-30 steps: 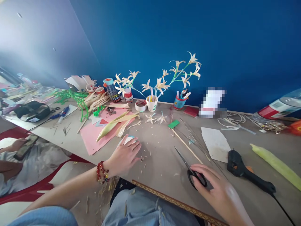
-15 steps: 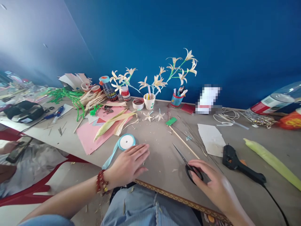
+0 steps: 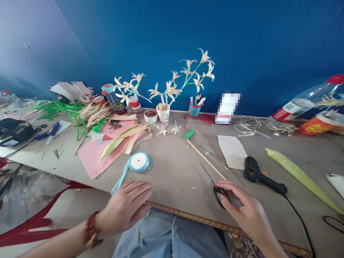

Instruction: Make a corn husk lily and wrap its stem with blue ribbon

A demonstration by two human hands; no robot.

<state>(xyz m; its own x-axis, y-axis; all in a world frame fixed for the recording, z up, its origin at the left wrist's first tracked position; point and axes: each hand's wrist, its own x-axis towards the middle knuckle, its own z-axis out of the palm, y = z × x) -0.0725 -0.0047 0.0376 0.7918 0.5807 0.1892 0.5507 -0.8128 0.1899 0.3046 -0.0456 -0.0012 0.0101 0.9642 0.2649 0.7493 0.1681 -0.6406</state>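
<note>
At the table's front edge is my left hand [image 3: 126,204], fingers stretched out and slightly blurred, holding nothing. Just beyond it lies a roll of light blue ribbon [image 3: 138,161], its loose tail running down toward my wrist. My right hand [image 3: 243,209] is closed around the black handles of a pair of scissors [image 3: 210,174], whose blades point away and to the left. Past the scissors is a thin wooden stick [image 3: 205,158] with a green piece [image 3: 189,134] at its far end. Two small pale flowers [image 3: 176,128] rest on the tabletop beyond.
Right of my right hand lie a black glue gun [image 3: 252,171] with its cord, a pale green corn husk [image 3: 298,175] and a white paper [image 3: 232,151]. Pink paper [image 3: 88,157] is at left. Cups holding flowers [image 3: 163,114] and pens [image 3: 195,109] stand by the wall.
My left hand has drawn back from beside the ribbon roll toward the table edge. The scissors remain in my right hand. The view has shifted to the right.
</note>
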